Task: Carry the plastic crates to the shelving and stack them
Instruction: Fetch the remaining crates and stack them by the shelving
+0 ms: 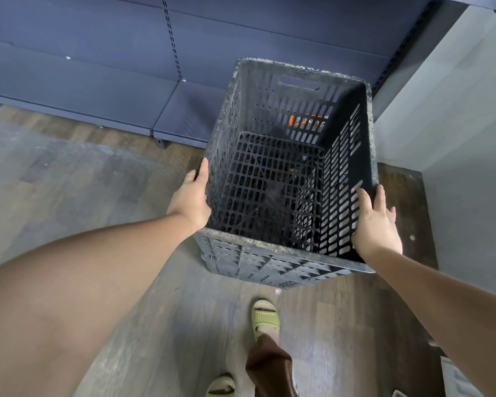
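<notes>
A black slotted plastic crate [304, 81], dusty along its rim, sits in front of me with its open top facing up. Through its mesh floor I can make out another dark crate beneath; below the near rim shows a ribbed crate wall [269, 267]. My left hand [191, 197] lies flat against the crate's left side near the rim, fingers extended. At the right rim, my right hand [377, 224] rests with fingers spread, apart from any firm grip. Something orange [304, 120] shows through the far wall's slots.
Dark blue metal shelving [98, 90] with a low base shelf runs along the back. A grey wall [455, 124] stands close on the right. The floor [69, 181] is worn wood planking. My sandalled feet [265, 318] are just behind the crate.
</notes>
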